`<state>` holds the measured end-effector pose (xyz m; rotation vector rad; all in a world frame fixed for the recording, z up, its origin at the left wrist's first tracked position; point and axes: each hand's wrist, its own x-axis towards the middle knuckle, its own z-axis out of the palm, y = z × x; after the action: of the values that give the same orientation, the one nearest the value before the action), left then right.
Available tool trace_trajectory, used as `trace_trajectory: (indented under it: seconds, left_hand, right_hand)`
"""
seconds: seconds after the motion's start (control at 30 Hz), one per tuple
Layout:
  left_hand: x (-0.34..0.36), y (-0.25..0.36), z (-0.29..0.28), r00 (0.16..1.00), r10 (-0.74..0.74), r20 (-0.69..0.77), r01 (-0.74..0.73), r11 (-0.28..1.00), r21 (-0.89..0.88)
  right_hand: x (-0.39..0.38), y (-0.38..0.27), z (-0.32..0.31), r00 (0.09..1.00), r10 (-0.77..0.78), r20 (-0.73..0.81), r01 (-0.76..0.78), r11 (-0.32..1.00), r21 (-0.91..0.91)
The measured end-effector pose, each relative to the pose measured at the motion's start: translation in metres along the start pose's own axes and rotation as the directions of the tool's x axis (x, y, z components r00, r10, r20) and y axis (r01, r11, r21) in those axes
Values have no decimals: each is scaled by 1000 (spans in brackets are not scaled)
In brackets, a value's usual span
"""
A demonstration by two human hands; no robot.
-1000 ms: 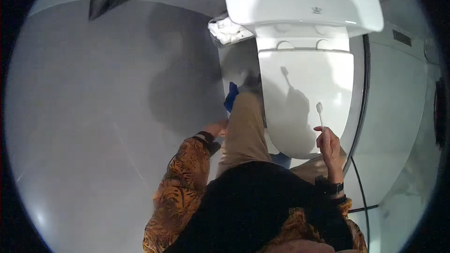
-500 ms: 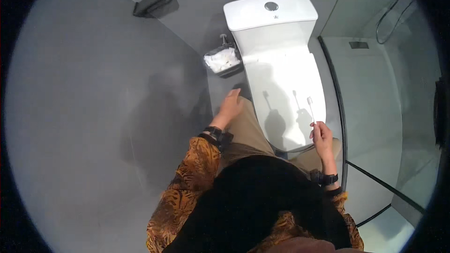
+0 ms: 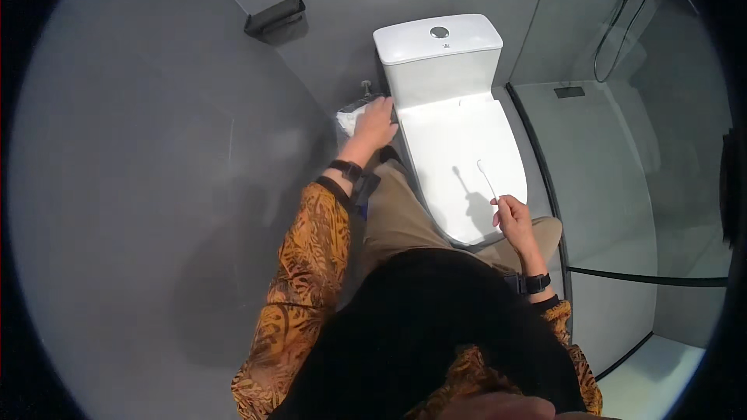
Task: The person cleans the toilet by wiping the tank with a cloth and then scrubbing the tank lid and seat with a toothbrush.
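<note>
The right hand [image 3: 515, 216] pinches a thin white stick [image 3: 487, 180] in closed fingers, its tip pointing to 11 o'clock over the shut toilet lid [image 3: 459, 148]. The left hand [image 3: 376, 124], fingers spread narrow, rests on a white bin [image 3: 350, 118] at the toilet's 9 o'clock.

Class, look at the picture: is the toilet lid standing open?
No: the white toilet lid lies flat and closed over the bowl, and the right hand holds a thin white stick above it.
</note>
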<state>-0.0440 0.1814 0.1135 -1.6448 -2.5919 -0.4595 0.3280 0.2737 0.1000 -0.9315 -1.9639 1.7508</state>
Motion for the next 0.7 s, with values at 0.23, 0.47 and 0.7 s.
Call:
trace_trajectory:
  seconds: [0.23, 0.47, 0.7]
  left_hand:
    - [75, -25, 5, 996, -90, 4, 90, 996, 1]
    - [142, -32, 32, 979, -199, -39, 200, 979, 45]
    - [177, -45, 61, 979, -184, -83, 187, 982, 26]
  right_hand:
    - [10, 36, -1, 983, -14, -183, -21, 982, -189]
    - [62, -18, -11, 995, 64, -74, -69, 995, -75]
    - [202, -53, 28, 991, -106, -81, 90, 981, -175]
